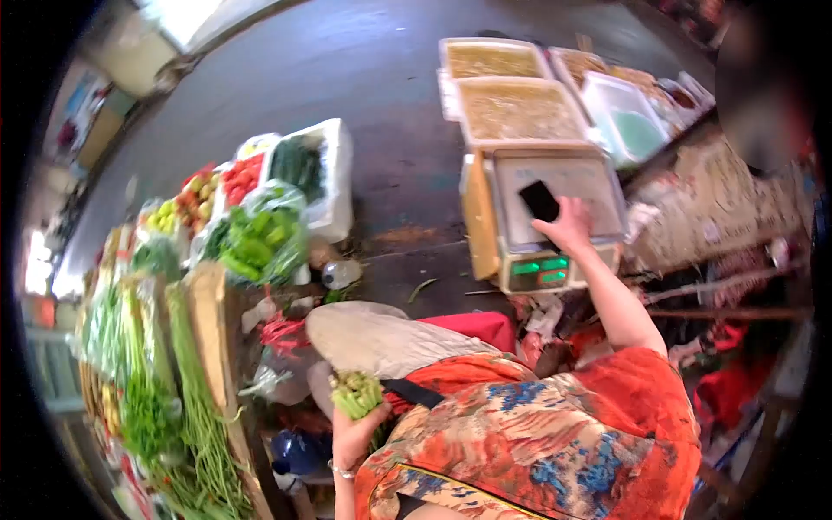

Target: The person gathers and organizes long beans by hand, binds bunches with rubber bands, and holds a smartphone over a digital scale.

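Observation:
My left hand [354, 440] is wrapped round a bundle of green stems [355, 395], cut ends up, beside my patterned orange clothing. A bracelet circles that wrist. My right hand [568, 225] reaches over the metal pan of a weighing scale [511, 227]. Its thumb and fingers meet the lower right edge of a flat black object [539, 201], perhaps a phone, over the pan. Green digits glow on the scale's display [539, 270].
Behind the scale stand white trays of food in liquid [520, 108] and a tray with green contents [640, 132]. Long green beans [198, 390], bagged leafy greens [260, 238] and a foam box of dark green vegetables [296, 166] lie at left.

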`<state>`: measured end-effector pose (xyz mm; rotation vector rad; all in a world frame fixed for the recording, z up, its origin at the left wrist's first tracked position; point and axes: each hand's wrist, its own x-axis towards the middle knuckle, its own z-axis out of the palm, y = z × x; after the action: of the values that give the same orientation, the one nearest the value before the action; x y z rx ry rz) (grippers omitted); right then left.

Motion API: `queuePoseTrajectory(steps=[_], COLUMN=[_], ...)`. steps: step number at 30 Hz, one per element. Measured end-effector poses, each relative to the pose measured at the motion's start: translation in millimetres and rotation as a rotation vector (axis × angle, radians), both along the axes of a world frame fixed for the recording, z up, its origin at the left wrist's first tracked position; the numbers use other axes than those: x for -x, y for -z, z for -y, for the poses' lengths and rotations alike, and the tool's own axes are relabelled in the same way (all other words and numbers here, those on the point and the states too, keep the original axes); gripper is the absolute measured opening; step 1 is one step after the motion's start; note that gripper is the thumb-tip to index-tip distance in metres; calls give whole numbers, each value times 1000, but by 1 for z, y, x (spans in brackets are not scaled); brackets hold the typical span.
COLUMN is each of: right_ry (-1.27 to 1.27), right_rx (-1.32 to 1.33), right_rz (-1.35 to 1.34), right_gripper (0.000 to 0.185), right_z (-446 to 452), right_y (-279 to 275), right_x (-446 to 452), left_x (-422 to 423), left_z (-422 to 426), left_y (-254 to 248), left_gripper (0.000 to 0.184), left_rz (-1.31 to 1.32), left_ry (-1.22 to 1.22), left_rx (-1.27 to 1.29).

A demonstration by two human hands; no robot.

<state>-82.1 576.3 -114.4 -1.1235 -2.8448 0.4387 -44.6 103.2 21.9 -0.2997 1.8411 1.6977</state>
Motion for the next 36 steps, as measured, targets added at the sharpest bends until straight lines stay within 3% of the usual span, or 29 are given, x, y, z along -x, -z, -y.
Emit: queuePoseTrajectory(steps=[2,3,4,6,8,10,11,12,14,17,19,20,21,23,24,26,36], right_ry=[-37,-29,-39,-73,-137,-103,-74,-78,-92,-121,-134,-108,-136,-121,-116,-53,-6], right_rx=[-86,-52,-179,-155,-222,-132,-206,-151,-152,-212,-432,-112,-149,-121,-224,-125,-136], right_rz=[-64,14,-64,-97,-75,1,-26,12,32,-17,-98,97,-107,-74,-212,-11,-58], right_gripper=[70,67,65,62,61,65,64,62,60,59,62,63,61,60,53,57,58], right_z=[-1,8,11,1,-2,4,2,0,4,-10,-33,2,-3,-1,-19,6,7], right_y=[6,-15,-10,3,2,-8,0,-4,-11,21,55,-7,11,10,43,-6,-3], right_x=[-1,4,3,2,4,8,7,9,10,12,1,12,3,3,-3,7,4], left_x=[-4,-5,-3,-2,1,0,-1,4,2,0,2,3,2,1,2,1,7], left_z=[15,16,15,15,12,16,21,18,24,23,21,17,16,12,12,12,-4], left_y=[27,28,26,27,13,26,36,19,34,39,26,20,16,12,16,19,8], left_gripper=[35,35,36,37,36,35,44,45,46,47,46,45,41,34,35,32,30], left_rz=[93,36,-16,-13,-47,-75,-58,-23,-27,-106,-105,-95,-20,-42,14,-6,28], left_ry=[-101,-46,4,-47,26,17,89,106,142,136,109,105,95,6,36,6,-24], left_rx=[-148,-103,-52,-149,-46,-88,-130,-84,-101,-74,-29,10,25,-67,-45,-34,11])
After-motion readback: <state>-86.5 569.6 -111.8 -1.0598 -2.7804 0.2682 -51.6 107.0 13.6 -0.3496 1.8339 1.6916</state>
